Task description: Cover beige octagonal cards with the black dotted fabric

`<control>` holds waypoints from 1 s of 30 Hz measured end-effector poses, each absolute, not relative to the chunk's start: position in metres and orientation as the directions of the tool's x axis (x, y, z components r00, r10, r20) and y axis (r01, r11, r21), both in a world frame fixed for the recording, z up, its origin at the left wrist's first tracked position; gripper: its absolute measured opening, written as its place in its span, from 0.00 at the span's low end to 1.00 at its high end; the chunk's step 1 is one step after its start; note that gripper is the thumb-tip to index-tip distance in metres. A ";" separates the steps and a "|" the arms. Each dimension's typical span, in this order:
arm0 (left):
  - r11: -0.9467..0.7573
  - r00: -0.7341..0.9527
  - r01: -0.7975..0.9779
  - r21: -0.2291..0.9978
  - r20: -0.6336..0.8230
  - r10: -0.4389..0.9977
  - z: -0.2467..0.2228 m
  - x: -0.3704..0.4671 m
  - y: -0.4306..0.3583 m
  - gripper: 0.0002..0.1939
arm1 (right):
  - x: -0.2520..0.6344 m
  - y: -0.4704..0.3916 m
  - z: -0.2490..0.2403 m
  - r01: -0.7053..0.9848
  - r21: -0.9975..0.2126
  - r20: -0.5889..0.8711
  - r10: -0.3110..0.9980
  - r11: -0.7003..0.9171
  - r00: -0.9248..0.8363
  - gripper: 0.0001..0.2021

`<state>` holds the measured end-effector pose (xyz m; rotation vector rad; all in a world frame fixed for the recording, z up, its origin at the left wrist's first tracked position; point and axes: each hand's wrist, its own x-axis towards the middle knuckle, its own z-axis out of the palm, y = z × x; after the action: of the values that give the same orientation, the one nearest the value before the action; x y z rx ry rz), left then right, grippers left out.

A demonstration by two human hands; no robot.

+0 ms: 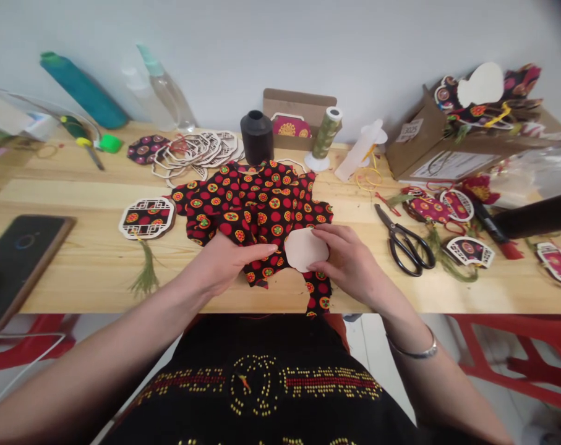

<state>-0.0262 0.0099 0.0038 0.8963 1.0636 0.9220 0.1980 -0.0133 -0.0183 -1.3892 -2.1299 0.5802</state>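
Observation:
Black cloth with red, orange and green round motifs lies crumpled in the middle of the table. My left hand is closed on the cloth's near edge, thumb on top and the fingers hidden beneath it. Between the thumb and fingers of my right hand is a cream, rounded eight-sided flat piece, held over the cloth's right part. A narrow strip of the cloth hangs toward the table edge below it. Left of the cloth rests a framed ornament with a green tassel.
Black scissors lie right of my right hand. Behind the cloth stand a black thread cone and a green thread spool, with wooden frames to their left. A cardboard box is back right; a phone lies left.

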 end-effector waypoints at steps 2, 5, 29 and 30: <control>0.344 0.218 -0.165 0.925 -0.306 0.927 0.006 -0.026 0.008 0.32 | 0.198 -0.012 -0.017 0.703 -0.601 0.175 0.921 0.379 -0.347 0.26; 0.337 0.183 -0.144 0.930 -0.310 0.933 0.009 -0.025 0.006 0.34 | 0.197 -0.013 -0.017 0.718 -0.589 0.163 0.925 0.371 -0.344 0.27; 0.487 0.101 -0.236 0.841 -0.477 0.873 0.006 -0.017 0.013 0.28 | 0.183 -0.026 -0.021 0.741 -0.496 0.220 0.891 0.453 -0.397 0.12; 0.478 0.091 -0.209 0.853 -0.470 0.878 0.006 -0.016 0.014 0.27 | 0.183 -0.026 -0.020 0.742 -0.495 0.217 0.892 0.451 -0.397 0.12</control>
<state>-0.0156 0.0139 0.0058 0.6998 1.2136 0.9139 0.1832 -0.0261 -0.0200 -1.3701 -2.2550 0.4449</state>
